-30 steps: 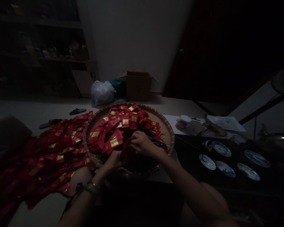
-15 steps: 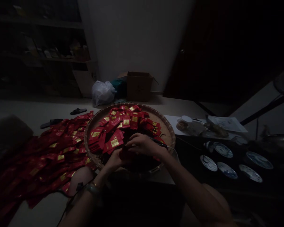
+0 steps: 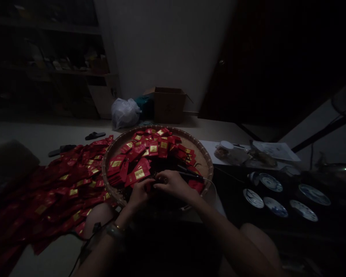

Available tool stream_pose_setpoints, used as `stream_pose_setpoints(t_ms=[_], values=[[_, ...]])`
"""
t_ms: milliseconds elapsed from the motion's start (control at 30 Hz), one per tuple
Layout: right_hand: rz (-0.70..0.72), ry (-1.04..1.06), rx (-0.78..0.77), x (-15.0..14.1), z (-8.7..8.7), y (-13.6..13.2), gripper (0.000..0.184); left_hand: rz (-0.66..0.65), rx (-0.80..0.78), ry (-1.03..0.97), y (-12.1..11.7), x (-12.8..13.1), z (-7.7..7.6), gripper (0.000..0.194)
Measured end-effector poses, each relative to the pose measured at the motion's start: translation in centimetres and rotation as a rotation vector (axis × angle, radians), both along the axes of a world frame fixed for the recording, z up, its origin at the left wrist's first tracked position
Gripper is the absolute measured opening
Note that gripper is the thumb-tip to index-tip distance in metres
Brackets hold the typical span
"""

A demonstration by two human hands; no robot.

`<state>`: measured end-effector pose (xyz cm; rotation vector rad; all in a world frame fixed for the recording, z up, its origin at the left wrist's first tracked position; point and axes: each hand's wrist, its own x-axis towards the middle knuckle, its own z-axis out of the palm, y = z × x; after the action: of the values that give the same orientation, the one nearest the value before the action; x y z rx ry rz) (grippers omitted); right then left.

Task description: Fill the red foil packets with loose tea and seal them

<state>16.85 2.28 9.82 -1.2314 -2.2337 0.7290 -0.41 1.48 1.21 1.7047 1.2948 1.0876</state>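
Note:
A round woven bamboo tray (image 3: 205,156) stands in front of me, heaped with red packets (image 3: 153,149) that carry gold labels. Over its near part my left hand (image 3: 140,193) and my right hand (image 3: 174,185) meet, fingers bent and pinched close together. What lies between the fingertips is too dark and small to make out. Just beyond my right hand, a slim dark pen-like tool (image 3: 192,175) with a pale cable rests on packets at the tray's right side. Dark loose material lies in shadow under my hands.
More red packets (image 3: 65,188) spread over the floor at left, near slippers (image 3: 95,135). A white plastic bag (image 3: 125,113) and an open cardboard box (image 3: 169,105) stand beyond. On the right, a dark table holds patterned dishes (image 3: 271,182) and a lidded jar (image 3: 225,149).
My right hand has come down and left, its fingertips now against those of my left hand. More of the dark tool shows. The packet pile looks the same.

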Motion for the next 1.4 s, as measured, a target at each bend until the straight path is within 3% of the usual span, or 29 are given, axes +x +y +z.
stream_pose_setpoints(t_ms=[67, 200, 300, 433, 533, 600, 667, 767, 867, 1000, 1133, 1267, 1400], values=[[-0.045, -0.048, -0.040, -0.5, 0.0, 0.2, 0.013, 0.036, 0.049, 0.101, -0.2, 0.0, 0.1, 0.032], [-0.109, -0.049, -0.034, -0.2, 0.9, 0.8, 0.018, 0.072, 0.056, 0.149, -0.3, 0.2, 0.6, 0.027], [-0.169, 0.052, 0.011, 0.9, 1.5, 1.5, 0.020, 0.074, 0.012, 0.100, -0.1, 0.3, 0.7, 0.022], [-0.256, 0.210, 0.081, 2.7, 1.5, 2.9, 0.017, 0.077, -0.048, -0.020, 0.2, 0.2, 0.2, 0.029], [-0.293, 0.182, 0.200, 3.3, 1.3, 3.1, 0.018, 0.073, -0.055, -0.107, 0.3, 0.2, -0.1, 0.034], [-0.199, 0.114, 0.295, 3.1, 1.2, 2.3, 0.020, 0.054, -0.053, -0.140, 0.3, 0.3, -0.1, 0.035], [-0.013, 0.030, 0.347, 2.4, 1.0, 1.3, 0.020, 0.038, -0.054, -0.135, 0.3, 0.3, -0.1, 0.035], [0.195, -0.186, 0.302, 1.0, 0.4, 0.3, 0.018, 0.010, -0.071, -0.118, 0.3, 0.2, -0.1, 0.036], [0.228, -0.362, 0.186, -0.1, -0.3, 0.6, 0.014, -0.062, -0.120, -0.167, 0.3, 0.2, -0.2, 0.040], [0.267, -0.396, 0.065, -0.3, -0.8, 1.6, 0.015, -0.163, -0.184, -0.307, 0.2, 0.3, 0.3, 0.043], [0.212, -0.093, 0.004, 0.2, -1.9, 2.1, 0.009, -0.092, -0.244, -0.391, 0.0, 0.2, 1.6, 0.042], [-0.063, 0.357, -0.161, 0.0, -4.1, 1.9, 0.037, 0.063, -0.353, -0.530, -0.2, 0.2, 2.1, 0.046], [-0.183, 0.521, -0.383, -0.9, -6.3, 1.5, 0.028, 0.136, -0.404, -0.645, -0.2, 0.8, 1.9, 0.042]])
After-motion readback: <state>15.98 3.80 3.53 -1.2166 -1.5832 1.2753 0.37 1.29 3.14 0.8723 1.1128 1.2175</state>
